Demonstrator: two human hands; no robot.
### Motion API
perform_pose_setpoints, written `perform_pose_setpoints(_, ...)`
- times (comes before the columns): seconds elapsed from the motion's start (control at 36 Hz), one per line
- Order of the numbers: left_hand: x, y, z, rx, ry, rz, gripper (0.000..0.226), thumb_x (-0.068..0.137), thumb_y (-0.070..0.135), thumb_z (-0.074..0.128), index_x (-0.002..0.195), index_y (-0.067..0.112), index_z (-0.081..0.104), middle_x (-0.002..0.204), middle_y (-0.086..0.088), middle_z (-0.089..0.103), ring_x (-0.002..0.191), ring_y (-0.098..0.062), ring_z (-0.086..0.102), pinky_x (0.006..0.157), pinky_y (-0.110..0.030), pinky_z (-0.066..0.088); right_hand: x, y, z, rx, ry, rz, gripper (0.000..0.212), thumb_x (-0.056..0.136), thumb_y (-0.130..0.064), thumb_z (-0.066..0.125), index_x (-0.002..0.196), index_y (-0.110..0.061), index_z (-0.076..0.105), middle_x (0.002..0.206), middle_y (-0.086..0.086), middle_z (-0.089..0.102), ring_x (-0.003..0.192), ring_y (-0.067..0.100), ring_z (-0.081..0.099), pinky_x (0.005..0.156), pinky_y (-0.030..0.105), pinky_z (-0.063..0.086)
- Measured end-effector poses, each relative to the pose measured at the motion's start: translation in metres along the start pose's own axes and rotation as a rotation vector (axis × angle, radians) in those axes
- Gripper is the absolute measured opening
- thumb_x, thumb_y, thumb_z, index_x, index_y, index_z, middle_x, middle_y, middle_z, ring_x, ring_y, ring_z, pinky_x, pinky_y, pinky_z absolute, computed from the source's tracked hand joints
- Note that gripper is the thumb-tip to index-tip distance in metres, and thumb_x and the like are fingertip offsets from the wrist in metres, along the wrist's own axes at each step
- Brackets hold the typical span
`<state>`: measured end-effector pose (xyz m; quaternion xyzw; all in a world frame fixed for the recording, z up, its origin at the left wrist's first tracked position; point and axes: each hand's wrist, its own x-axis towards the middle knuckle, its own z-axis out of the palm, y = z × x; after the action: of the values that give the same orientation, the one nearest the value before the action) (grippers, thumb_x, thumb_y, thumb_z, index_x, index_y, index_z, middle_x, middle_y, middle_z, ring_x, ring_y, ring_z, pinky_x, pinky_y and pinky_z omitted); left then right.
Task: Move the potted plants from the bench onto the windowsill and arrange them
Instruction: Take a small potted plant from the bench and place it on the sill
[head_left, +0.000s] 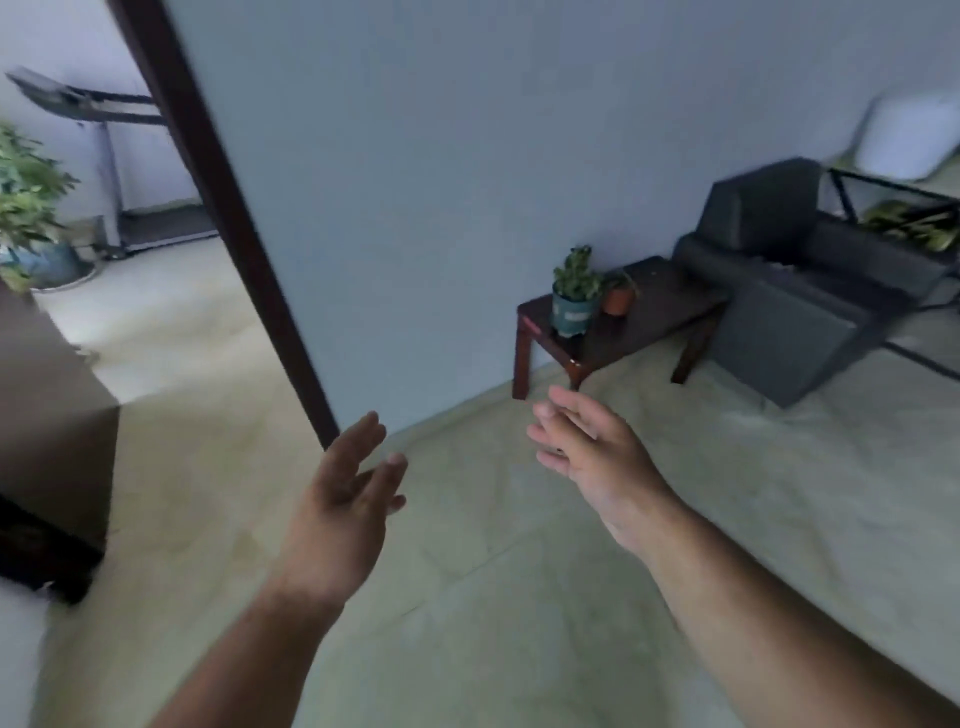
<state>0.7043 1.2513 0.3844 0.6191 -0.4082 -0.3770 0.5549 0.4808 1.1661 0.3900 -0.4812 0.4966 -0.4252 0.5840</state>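
Though the blue pot (572, 312) has a pale band across its front, the picture is too blurred for me to read any writing on it, and I can make out no other label anywhere. That pot, with its leafy green plant, stands near the left end of the dark wooden bench (654, 317) against the wall, and a smaller orange pot (618, 299) with a little plant sits just beside it on the right — the two look close enough to touch, though I cannot say for sure. Both are well apart from my hands.

My left hand (345, 499) is raised in front of me over the pale floor (519, 597), back toward the camera, fingers straight and slightly spread, holding nothing. My right hand (597, 447) is out at about the same height, its fingers straight and close together, pointing up and left toward the other hand — it holds nothing either. Both forearms are bare and reach in from the bottom edge.

To the right of the bench stands a dark grey armchair (789, 291). On the left a dark door frame (218, 197) leans across the view, and past it I see a large leafy plant (26, 192) in a pot and a treadmill (114, 156).
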Motion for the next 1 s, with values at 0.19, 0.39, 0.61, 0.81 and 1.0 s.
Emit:
perform_pose_setpoints(0.19,0.057,0.004,0.131,-0.012,-0.165,-0.033,0.037,0.097,0.028,0.06,0.121,0.054,0.05,0.137,0.016,0.056,0.113,-0.01,0.067,0.094,-0.044,0.057,0.064,-0.007,-0.117,-0.01,0.17,0.016,0.055,0.1,-0.031,0.064,0.149,-0.015,0.047,0.138,0.002,0.063,0.119,0.014,0.067,0.105,0.043,0.053)
perform_pose_setpoints(0.39,0.117,0.004,0.204,0.096,-0.265,-0.065,0.045,0.098,0.029,0.058,0.14,0.038,0.046,0.14,0.015,0.053,0.114,-0.008,0.065,0.091,-0.038,0.059,0.121,-0.001,-0.168,-0.021,0.247,0.063,0.061,0.097,-0.042,0.064,0.15,-0.018,0.045,0.137,0.001,0.064,0.117,0.015,0.069,0.106,0.046,0.053)
perform_pose_setpoints(0.61,0.211,0.014,0.257,0.061,-0.382,-0.033,0.042,0.099,0.034,0.055,0.139,0.041,0.045,0.141,0.017,0.051,0.115,-0.01,0.064,0.093,-0.037,0.058,0.181,-0.022,-0.193,-0.037,0.37,0.049,0.053,0.102,-0.035,0.058,0.149,-0.016,0.045,0.138,0.001,0.063,0.116,0.013,0.069,0.104,0.041,0.055)
perform_pose_setpoints(0.81,0.285,0.031,0.301,0.009,-0.443,-0.026,0.044,0.098,0.032,0.059,0.14,0.039,0.048,0.135,0.016,0.055,0.103,-0.001,0.066,0.094,-0.042,0.057,0.238,-0.045,-0.214,-0.051,0.435,0.034,0.052,0.102,-0.035,0.058,0.149,-0.016,0.047,0.133,-0.001,0.065,0.114,0.012,0.07,0.102,0.039,0.056)
perform_pose_setpoints(1.0,0.331,0.024,0.349,-0.005,-0.464,-0.082,0.037,0.098,0.032,0.059,0.13,0.048,0.049,0.124,0.02,0.058,0.096,-0.009,0.069,0.087,-0.048,0.06,0.293,-0.046,-0.246,-0.06,0.438,0.055,0.055,0.101,-0.038,0.059,0.15,-0.017,0.045,0.134,-0.002,0.065,0.115,0.011,0.07,0.102,0.038,0.056)
